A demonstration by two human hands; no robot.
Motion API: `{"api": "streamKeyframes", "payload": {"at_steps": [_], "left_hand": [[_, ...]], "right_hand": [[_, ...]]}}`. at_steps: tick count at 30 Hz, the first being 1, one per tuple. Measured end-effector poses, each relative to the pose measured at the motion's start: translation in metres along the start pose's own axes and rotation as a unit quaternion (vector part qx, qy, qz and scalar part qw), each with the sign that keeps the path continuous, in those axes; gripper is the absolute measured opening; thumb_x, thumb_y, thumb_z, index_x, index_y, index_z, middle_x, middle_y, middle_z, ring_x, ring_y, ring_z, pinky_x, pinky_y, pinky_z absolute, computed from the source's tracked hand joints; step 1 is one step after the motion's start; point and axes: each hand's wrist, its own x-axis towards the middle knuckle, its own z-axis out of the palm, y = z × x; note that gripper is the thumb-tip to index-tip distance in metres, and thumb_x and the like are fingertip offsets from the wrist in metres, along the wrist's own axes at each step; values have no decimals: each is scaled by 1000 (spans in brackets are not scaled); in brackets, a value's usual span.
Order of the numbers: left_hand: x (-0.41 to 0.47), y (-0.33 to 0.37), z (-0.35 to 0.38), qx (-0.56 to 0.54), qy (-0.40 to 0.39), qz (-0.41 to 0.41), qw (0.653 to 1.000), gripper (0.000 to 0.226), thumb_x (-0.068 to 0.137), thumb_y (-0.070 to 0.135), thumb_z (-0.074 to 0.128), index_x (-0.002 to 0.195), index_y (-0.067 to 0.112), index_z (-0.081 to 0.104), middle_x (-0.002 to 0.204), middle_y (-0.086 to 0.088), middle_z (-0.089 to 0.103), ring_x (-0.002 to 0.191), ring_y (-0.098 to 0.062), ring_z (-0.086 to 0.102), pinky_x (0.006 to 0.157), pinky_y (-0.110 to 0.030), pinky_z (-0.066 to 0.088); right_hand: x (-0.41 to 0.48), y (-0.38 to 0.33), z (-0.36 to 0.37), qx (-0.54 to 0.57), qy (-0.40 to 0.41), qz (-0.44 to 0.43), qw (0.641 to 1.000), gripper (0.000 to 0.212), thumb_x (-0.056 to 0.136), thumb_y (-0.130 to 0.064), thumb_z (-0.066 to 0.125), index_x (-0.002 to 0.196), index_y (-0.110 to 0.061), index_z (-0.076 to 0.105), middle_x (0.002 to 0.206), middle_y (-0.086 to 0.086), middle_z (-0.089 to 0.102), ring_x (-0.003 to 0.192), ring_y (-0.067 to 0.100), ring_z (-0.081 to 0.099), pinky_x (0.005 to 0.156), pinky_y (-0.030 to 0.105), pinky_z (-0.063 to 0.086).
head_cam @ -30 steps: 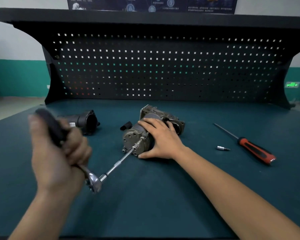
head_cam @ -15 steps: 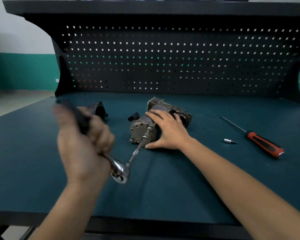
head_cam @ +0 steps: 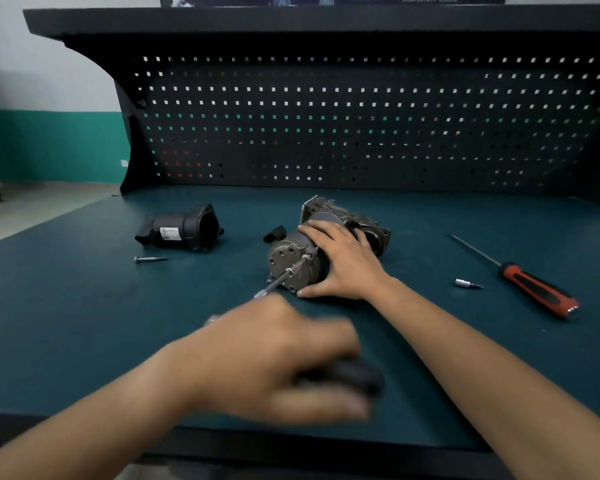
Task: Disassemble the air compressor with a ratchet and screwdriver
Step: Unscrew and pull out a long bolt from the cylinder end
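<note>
The metal air compressor [head_cam: 291, 261] lies on its side at the middle of the dark green bench top [head_cam: 84, 323]. My right hand [head_cam: 340, 258] presses flat on its body. The ratchet's extension bar [head_cam: 281, 278] runs from a bolt on the compressor's near end face down toward me. My left hand [head_cam: 278, 355], blurred by motion, grips the ratchet's black handle [head_cam: 357, 375] near the bench's front edge and hides the ratchet head. A red-and-black screwdriver [head_cam: 534, 289] lies to the right.
A black cylindrical housing [head_cam: 181, 230] lies to the left of the compressor, with a loose long bolt [head_cam: 149, 259] in front of it. A small socket bit [head_cam: 466, 284] lies beside the screwdriver. A black pegboard [head_cam: 361, 123] closes the back.
My left hand swung the ratchet handle from the upper left round to the lower right, toward the bench's front edge. My right hand stayed on the compressor. The camera view shifted.
</note>
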Motion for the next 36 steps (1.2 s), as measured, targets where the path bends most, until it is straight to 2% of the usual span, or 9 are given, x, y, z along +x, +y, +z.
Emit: {"api": "streamKeyframes", "payload": {"at_steps": [3,6,11,13,17,23,27,31,36], "left_hand": [[-3,-8,2,3,-93,54,994,32,92,45,45,81,16,54,61,4,60,52,-15,56,47,-18,29],[-3,-8,-7,-238,177,-104,949,27,86,52,51,74,28,55,57,18,50,46,9,43,46,-5,32],[-26,-57,-28,-608,639,-296,366,58,98,39,34,46,15,39,36,7,24,28,-3,22,32,-12,19],[-38,-71,-23,-623,670,-315,252,51,101,25,31,51,14,29,34,5,23,26,-5,23,32,-12,19],[-31,-58,-20,-617,614,-308,384,59,96,38,36,41,16,42,38,9,23,28,-4,21,32,-13,17],[2,5,-3,-130,96,-10,987,9,89,35,50,83,31,55,64,8,56,51,3,48,51,-1,31],[-1,0,7,60,-106,102,987,22,91,39,47,83,18,45,60,2,58,51,-16,41,44,-21,28],[-10,-10,2,-107,83,5,991,27,95,52,38,86,30,50,68,11,55,50,1,45,50,-4,31],[-11,-26,-12,-458,538,-260,658,47,93,56,33,63,23,49,39,13,31,31,0,22,33,-13,18]], "right_hand": [[0,0,0,-1,-1,0,1000,104,59,-61,73,145,-34,20,149,-12,22,139,11,16,112,55,7],[-1,-2,-1,1,-3,2,1000,105,59,-60,74,145,-34,20,149,-12,22,139,11,16,112,55,7],[-1,-3,-2,-5,-4,5,1000,105,60,-61,73,145,-33,20,150,-11,21,140,11,15,113,55,6],[-1,-3,-2,-1,-6,4,1000,105,60,-61,73,145,-33,19,150,-12,21,140,11,15,113,54,6],[-2,-2,-1,1,-3,6,1000,105,60,-61,73,145,-34,19,150,-12,21,140,11,15,113,55,7],[0,-1,1,8,1,6,1000,105,60,-60,74,145,-33,20,150,-12,21,140,12,15,112,56,7],[-1,1,3,14,4,5,1000,105,59,-60,74,145,-35,19,150,-13,20,139,11,14,112,55,7],[0,1,5,19,6,4,1000,105,60,-60,74,145,-35,19,150,-13,19,139,10,14,112,55,6],[-1,-2,3,14,-5,9,1000,105,61,-60,73,146,-35,16,151,-13,17,141,11,12,112,54,4]]}}
